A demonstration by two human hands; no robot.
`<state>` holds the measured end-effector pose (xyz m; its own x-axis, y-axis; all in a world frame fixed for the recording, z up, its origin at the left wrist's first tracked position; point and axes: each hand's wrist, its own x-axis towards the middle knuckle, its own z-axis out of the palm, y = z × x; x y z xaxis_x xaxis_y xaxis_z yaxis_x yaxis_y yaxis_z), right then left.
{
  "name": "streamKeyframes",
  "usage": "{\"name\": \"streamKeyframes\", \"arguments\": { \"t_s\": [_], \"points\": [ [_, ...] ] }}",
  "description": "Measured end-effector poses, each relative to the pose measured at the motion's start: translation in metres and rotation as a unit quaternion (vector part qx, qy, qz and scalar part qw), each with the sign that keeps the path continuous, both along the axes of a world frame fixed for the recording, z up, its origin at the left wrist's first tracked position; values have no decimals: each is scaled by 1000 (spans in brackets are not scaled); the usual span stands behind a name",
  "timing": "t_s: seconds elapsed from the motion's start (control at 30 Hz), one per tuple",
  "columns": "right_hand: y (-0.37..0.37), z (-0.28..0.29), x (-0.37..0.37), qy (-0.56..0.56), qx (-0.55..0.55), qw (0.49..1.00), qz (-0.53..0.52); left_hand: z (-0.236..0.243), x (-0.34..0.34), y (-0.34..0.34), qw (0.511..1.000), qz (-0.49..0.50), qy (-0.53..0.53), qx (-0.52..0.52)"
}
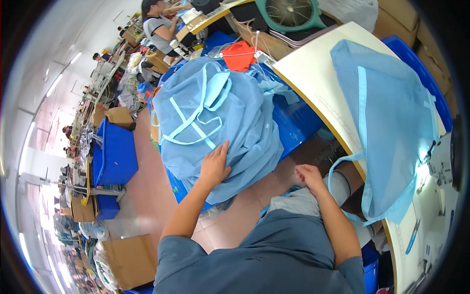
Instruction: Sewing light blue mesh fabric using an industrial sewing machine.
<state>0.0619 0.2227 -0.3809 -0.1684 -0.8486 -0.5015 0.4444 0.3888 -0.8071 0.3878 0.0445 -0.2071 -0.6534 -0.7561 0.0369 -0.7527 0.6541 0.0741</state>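
Note:
A heaped pile of light blue mesh fabric with pale turquoise straps (pixel 235 122) rests on a blue platform (pixel 298 120). My left hand (pixel 215 164) lies on the pile's near side, fingers stretched out. My right hand (pixel 308 176) hangs over my lap, right of the pile, with curled fingers and nothing visible in them. Another blue mesh piece (pixel 384 117) drapes over the pale sewing table (pixel 303 59) at my right, its strap hanging off the edge.
A sewing machine (pixel 438 159) and snips (pixel 412 236) are at my right; a fan (pixel 286 12) and red cloth (pixel 238 55) at the back. Another person (pixel 161 32) works at upper left. Blue bins (pixel 115 157) and a cardboard piece (pixel 127 259) stand left.

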Motion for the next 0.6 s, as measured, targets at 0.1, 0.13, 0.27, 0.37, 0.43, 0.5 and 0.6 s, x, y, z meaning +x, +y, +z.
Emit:
{"name": "streamKeyframes", "arguments": {
  "t_s": [0.1,0.13,0.27,0.37,0.43,0.5,0.6],
  "points": [
    [0,-2,2,4,9,1000,3,28,10,-19,987,118,-89,55],
    [1,1,2,10,6,1000,2,44,12,-24,990,120,-70,40],
    [-5,1,5,25,14,1000,6,108,21,-57,989,146,-21,12],
    [-20,5,21,70,21,996,46,128,32,-64,986,161,19,28],
    [-34,11,43,88,53,987,122,124,33,-70,991,129,39,24],
    [-53,35,65,45,107,981,156,115,41,-71,994,101,15,34],
    [-82,92,94,-53,-6,989,141,96,56,-75,994,95,38,34]
  ]
}}
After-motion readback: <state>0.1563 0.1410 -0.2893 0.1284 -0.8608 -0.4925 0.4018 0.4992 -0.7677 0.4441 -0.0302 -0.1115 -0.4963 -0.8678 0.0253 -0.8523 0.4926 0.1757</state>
